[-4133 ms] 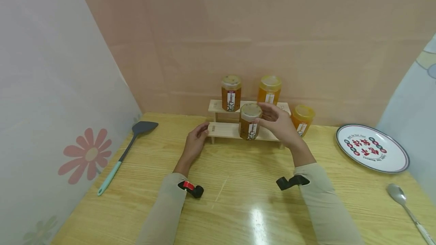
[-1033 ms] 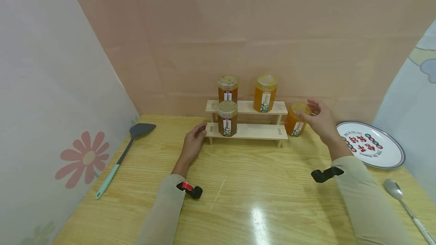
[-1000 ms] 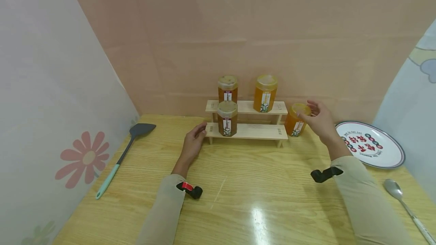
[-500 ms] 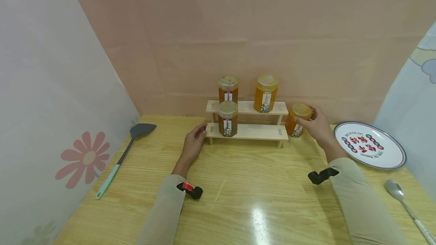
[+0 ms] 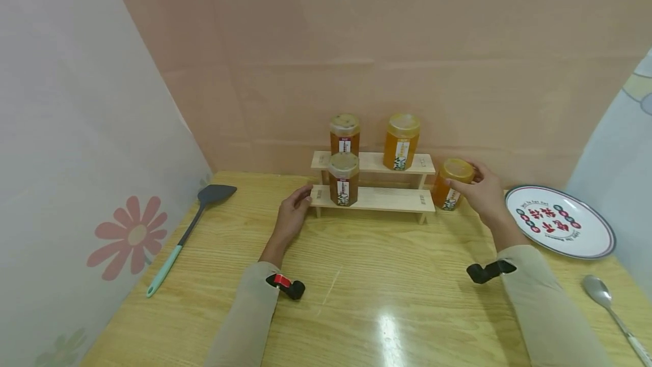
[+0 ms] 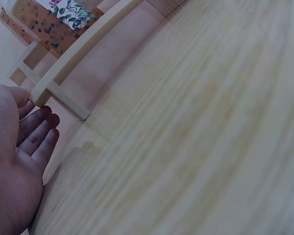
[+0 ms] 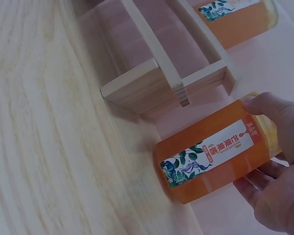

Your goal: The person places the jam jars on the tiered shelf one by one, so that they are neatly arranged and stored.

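My right hand [image 5: 484, 192] grips an orange jam jar [image 7: 210, 152] near its lid, thumb on one side and fingers round the other. This jar, with its yellowish lid, is just right of a two-tier wooden rack [image 5: 392, 199]; I cannot tell if its base touches the table. At the rack's left end, my left hand [image 5: 292, 212] holds the end of the lower board between thumb and fingers. A brown jar [image 5: 343, 180] stands on the lower board's left, partly hiding another brown jar [image 5: 344, 135] on the upper board. A second orange jar [image 5: 401, 143] stands upper right.
A dark spatula [image 5: 191, 225] with a mint handle lies on the wooden table [image 5: 356, 276] at the left. An oval white plate [image 5: 560, 222] with red characters and a metal spoon [image 5: 613, 310] are on the right. A pinkish backdrop [image 5: 285, 84] closes off the back.
A brown jar went from my right hand to the lower board's left. My right hand then moved right, closed round the orange jar and shifted it slightly right and nearer. My left hand stayed put.
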The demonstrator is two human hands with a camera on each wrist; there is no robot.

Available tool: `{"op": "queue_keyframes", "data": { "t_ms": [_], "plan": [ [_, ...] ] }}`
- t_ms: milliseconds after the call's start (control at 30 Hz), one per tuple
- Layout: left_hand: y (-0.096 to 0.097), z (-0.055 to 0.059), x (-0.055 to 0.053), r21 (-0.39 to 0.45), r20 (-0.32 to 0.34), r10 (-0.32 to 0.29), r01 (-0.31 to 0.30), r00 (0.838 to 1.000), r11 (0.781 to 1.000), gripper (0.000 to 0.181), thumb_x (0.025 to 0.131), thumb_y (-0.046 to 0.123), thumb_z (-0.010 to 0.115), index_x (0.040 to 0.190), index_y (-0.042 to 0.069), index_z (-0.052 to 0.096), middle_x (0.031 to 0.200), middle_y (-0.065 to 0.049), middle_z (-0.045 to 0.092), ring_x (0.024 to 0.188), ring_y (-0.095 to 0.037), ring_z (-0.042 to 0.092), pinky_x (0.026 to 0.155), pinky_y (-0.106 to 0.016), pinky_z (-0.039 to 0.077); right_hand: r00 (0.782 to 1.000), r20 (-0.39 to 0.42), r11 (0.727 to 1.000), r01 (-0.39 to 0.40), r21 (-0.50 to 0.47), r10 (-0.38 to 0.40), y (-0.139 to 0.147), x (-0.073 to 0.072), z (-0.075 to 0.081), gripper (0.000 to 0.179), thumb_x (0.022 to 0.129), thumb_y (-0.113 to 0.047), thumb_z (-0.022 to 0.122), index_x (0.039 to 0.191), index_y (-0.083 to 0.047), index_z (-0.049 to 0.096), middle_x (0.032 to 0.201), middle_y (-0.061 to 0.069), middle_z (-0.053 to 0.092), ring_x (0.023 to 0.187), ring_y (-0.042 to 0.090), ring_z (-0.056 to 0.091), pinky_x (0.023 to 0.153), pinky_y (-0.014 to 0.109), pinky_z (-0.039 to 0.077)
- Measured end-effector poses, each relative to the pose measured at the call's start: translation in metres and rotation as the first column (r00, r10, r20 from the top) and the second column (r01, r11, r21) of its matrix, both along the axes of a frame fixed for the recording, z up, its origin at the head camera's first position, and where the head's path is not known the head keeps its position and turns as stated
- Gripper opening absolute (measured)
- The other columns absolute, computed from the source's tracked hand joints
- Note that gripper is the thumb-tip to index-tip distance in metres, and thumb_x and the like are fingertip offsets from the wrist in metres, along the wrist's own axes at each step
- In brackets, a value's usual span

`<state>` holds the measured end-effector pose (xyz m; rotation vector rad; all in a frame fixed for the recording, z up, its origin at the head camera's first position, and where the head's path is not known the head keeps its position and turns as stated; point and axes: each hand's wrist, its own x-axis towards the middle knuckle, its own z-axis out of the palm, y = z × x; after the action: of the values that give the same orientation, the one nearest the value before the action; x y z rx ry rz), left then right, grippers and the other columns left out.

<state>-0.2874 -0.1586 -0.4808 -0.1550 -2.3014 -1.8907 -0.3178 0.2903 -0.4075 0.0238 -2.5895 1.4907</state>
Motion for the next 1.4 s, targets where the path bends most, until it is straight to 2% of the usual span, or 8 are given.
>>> {"op": "queue_keyframes", "data": {
  "t_ms": [267, 467, 600, 767, 867, 967, 1167, 1400],
  "plan": [
    [-0.001, 0.000, 0.000, -0.018, 0.001, 0.004, -0.004, 1.000, 1.000, 0.041, 0.108, 0.022, 0.056, 0.148, 0.011, 0.057, 0.151, -0.012, 0.058, 0.143, -0.027, 0.053, 0.120, -0.044, 0.044, 0.999, -0.022, 1.000, 0.031, -0.003, -0.031, 0.000, 0.016, 0.015, 0.082, 0.095, -0.036, 0.075, 0.161, -0.009, 0.033, 0.151, 0.020, 0.046, 0.124, 0.022, 0.051, 0.079, 0.003, 0.046],
    [-0.001, 0.002, 0.001, -0.021, 0.003, -0.001, 0.001, 1.000, 1.000, 0.044, 0.108, 0.022, 0.055, 0.149, 0.007, 0.054, 0.152, -0.012, 0.057, 0.144, -0.029, 0.052, 0.120, -0.046, 0.043, 0.999, -0.010, 0.999, 0.039, -0.001, -0.039, -0.001, 0.029, 0.023, 0.085, 0.095, -0.040, 0.074, 0.163, -0.012, 0.031, 0.156, 0.024, 0.045, 0.134, 0.035, 0.049, 0.079, 0.002, 0.046],
    [-0.001, 0.003, 0.001, -0.018, 0.009, 0.000, 0.001, 1.000, 1.000, 0.042, 0.108, 0.022, 0.055, 0.149, 0.009, 0.055, 0.151, -0.012, 0.058, 0.144, -0.028, 0.052, 0.120, -0.045, 0.043, 0.999, -0.008, 0.999, 0.040, 0.008, -0.040, -0.004, 0.038, 0.030, 0.085, 0.095, -0.041, 0.074, 0.163, -0.012, 0.031, 0.155, 0.023, 0.045, 0.136, 0.038, 0.049, 0.080, 0.002, 0.047],
    [-0.001, 0.002, 0.001, -0.001, 0.016, -0.007, 0.007, 1.000, 1.000, 0.041, 0.108, 0.021, 0.055, 0.148, 0.013, 0.057, 0.150, -0.012, 0.058, 0.143, -0.027, 0.053, 0.119, -0.045, 0.045, 0.999, -0.029, 0.999, 0.034, 0.007, -0.034, -0.007, 0.046, 0.037, 0.078, 0.095, -0.037, 0.075, 0.159, -0.013, 0.039, 0.140, 0.002, 0.055, 0.124, 0.018, 0.055, 0.082, 0.003, 0.049],
    [0.000, 0.003, 0.002, 0.009, 0.017, -0.008, 0.008, 1.000, 1.000, 0.040, 0.108, 0.021, 0.055, 0.148, 0.013, 0.057, 0.149, -0.012, 0.058, 0.142, -0.027, 0.054, 0.118, -0.045, 0.046, 0.999, -0.044, 1.000, 0.021, -0.014, -0.022, -0.009, 0.049, 0.041, 0.074, 0.094, -0.035, 0.076, 0.156, -0.013, 0.042, 0.127, -0.016, 0.055, 0.114, 0.004, 0.053, 0.082, 0.002, 0.049],
    [0.000, 0.003, 0.003, 0.010, 0.015, -0.006, 0.006, 1.000, 1.000, 0.040, 0.108, 0.020, 0.055, 0.147, 0.012, 0.057, 0.149, -0.012, 0.059, 0.141, -0.027, 0.054, 0.118, -0.045, 0.047, 0.998, -0.060, 0.999, 0.006, -0.039, -0.008, -0.012, 0.052, 0.044, 0.072, 0.094, -0.031, 0.077, 0.155, -0.012, 0.044, 0.120, -0.023, 0.053, 0.110, -0.001, 0.052, 0.082, 0.003, 0.050],
    [0.000, 0.001, 0.001, 0.008, 0.006, 0.002, -0.002, 1.000, 1.000, 0.041, 0.107, 0.019, 0.056, 0.147, 0.009, 0.057, 0.147, -0.014, 0.060, 0.139, -0.028, 0.056, 0.116, -0.046, 0.048, 0.994, -0.098, 0.994, -0.056, -0.090, 0.047, -0.025, 0.050, 0.046, 0.068, 0.094, -0.025, 0.078, 0.153, -0.010, 0.046, 0.120, -0.020, 0.056, 0.109, 0.000, 0.055, 0.083, 0.005, 0.053],
    [0.000, 0.000, 0.000, -0.001, 0.007, 0.005, -0.005, 1.000, 1.000, 0.041, 0.108, 0.020, 0.056, 0.147, 0.009, 0.057, 0.148, -0.013, 0.060, 0.140, -0.028, 0.055, 0.117, -0.046, 0.047, 0.990, -0.117, 0.987, -0.099, -0.123, 0.084, -0.050, 0.050, 0.050, 0.065, 0.094, -0.027, 0.078, 0.149, -0.010, 0.049, 0.121, -0.015, 0.058, 0.110, 0.003, 0.057, 0.085, 0.008, 0.054]
  ]
}}
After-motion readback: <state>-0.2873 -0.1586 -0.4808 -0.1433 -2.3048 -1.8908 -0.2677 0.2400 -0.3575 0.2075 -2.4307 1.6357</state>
